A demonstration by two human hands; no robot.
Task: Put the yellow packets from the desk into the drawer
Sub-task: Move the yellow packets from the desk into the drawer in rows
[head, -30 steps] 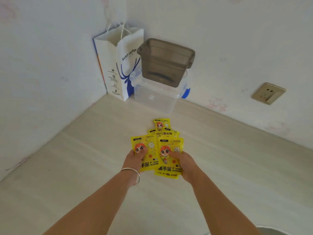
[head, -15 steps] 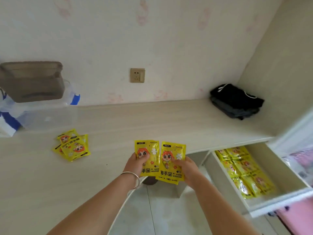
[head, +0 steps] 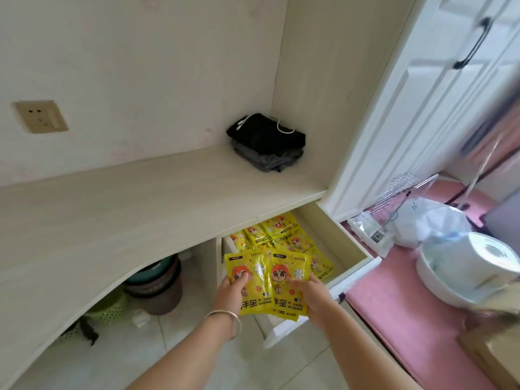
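My left hand (head: 231,291) and right hand (head: 311,294) each pinch yellow packet (head: 253,274), thumbs on top, above open drawer (head: 354,250) already holding packets.

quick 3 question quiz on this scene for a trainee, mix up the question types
1. True or false: the drawer is open and already has yellow packets lying in it.
2. What does each hand grip? A) a cup B) a yellow packet C) the drawer front
3. Fill in: the folded dark clothes lie on the ____.

Key
1. True.
2. B: the left hand grips one held packet, the right hand the other.
3. Desk, in its far right corner.
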